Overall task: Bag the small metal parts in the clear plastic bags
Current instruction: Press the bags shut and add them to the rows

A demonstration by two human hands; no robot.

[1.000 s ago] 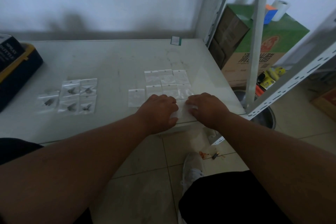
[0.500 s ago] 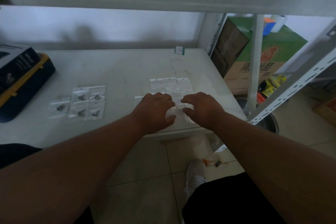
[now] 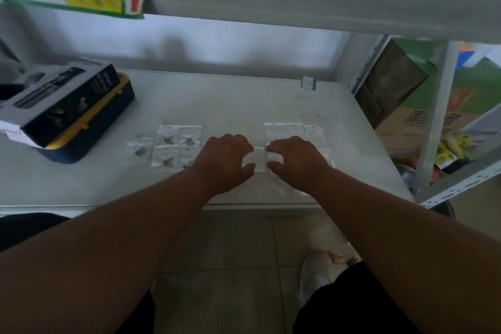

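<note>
On the white table (image 3: 244,100) my left hand (image 3: 225,160) and my right hand (image 3: 298,160) face each other. A small clear plastic bag (image 3: 260,157) is between them, and each hand pinches one side of it with thumb and fingers. Whether it holds a part is hidden. Several empty clear bags (image 3: 284,130) lie flat just beyond my right hand, partly covered by it. Left of my left hand lie several filled bags (image 3: 168,146) in rows, each with a small dark metal part inside.
A dark blue and yellow case (image 3: 89,130) with a black box (image 3: 54,100) on top stands at the table's left. A small green-edged card (image 3: 308,82) leans at the back. A shelf post (image 3: 433,122), cardboard boxes (image 3: 406,122) and a metal basin (image 3: 406,175) are to the right.
Both hands have moved from the table's front edge further onto the table and now hold a single bag between them. The view has tilted up and leftward.
</note>
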